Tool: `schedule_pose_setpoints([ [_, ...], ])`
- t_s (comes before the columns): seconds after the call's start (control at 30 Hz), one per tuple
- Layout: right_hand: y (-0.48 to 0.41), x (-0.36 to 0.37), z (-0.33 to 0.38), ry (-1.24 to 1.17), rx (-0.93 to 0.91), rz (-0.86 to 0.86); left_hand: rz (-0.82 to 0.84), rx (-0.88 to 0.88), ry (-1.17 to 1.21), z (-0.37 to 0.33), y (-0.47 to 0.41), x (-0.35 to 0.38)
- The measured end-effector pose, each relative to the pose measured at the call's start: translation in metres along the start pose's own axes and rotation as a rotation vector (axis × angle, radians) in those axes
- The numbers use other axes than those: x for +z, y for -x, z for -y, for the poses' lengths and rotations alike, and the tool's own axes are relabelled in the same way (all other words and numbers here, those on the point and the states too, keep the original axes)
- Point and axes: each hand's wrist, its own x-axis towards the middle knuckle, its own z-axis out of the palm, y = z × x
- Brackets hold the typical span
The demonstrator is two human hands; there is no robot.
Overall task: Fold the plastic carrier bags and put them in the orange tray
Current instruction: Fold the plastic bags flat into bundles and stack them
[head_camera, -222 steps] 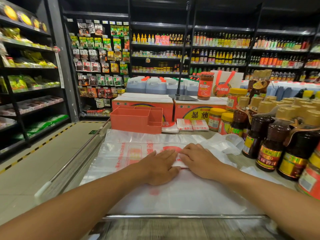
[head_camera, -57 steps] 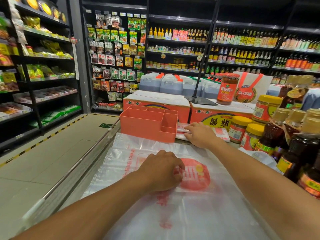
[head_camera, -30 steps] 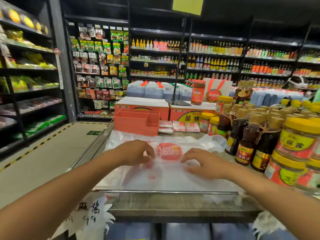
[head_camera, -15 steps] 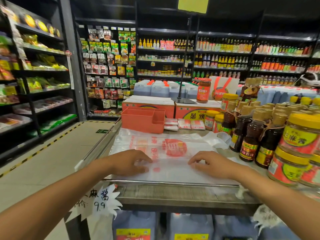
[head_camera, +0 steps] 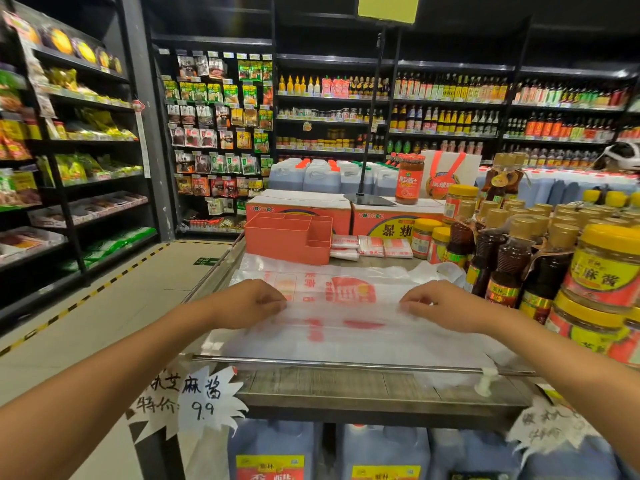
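Fingers of the left hand (head_camera: 249, 301) and right hand (head_camera: 446, 306) pinch the translucent red-printed carrier bag (head_camera: 346, 330), spread on the worktop (head_camera: 346, 382). The orange tray (head_camera: 287, 237) stands beyond it, with folded bags (head_camera: 370, 245) just beside its right wall.

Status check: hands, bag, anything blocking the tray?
Left hand and right hand each pinch an edge of the carrier bag. Bag spread on the counter, fold unfinished. Orange tray stands beyond it; sauce bottles crowd the right side.

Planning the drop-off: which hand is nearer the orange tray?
Left. The left hand sits almost straight in front of the tray; the right hand is farther off to its right.
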Motion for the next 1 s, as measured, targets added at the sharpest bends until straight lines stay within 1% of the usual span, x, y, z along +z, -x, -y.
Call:
schedule_pose_setpoints([
  [0.1,0.001,-0.011,0.006,0.014,-0.009,0.010,0.020,-0.043,0.016,-0.005,0.001,-0.009],
  [0.23,0.002,-0.022,0.008,0.018,0.013,0.013,-0.025,-0.050,-0.094,-0.008,0.004,-0.026],
  [0.3,0.003,-0.028,0.006,0.069,0.045,0.063,-0.058,-0.065,-0.113,-0.004,0.006,-0.034],
  [0.37,0.004,-0.033,0.007,0.079,0.087,0.118,-0.075,-0.082,-0.083,0.001,0.009,-0.040],
  [0.5,0.007,-0.042,0.006,-0.022,0.222,0.112,-0.055,-0.111,-0.109,0.006,0.016,-0.052],
  [0.6,0.005,-0.045,0.001,-0.084,0.250,0.082,-0.043,-0.172,-0.125,0.006,0.019,-0.062],
  [0.7,0.001,-0.046,-0.001,-0.032,0.247,0.082,-0.034,-0.244,-0.151,0.011,0.019,-0.064],
  [0.83,-0.006,-0.042,-0.011,0.064,0.303,0.115,-0.070,-0.315,-0.192,0.020,0.017,-0.060],
  [1.0,-0.013,-0.035,-0.017,0.145,0.305,0.122,-0.108,-0.403,-0.221,0.028,0.011,-0.049],
])
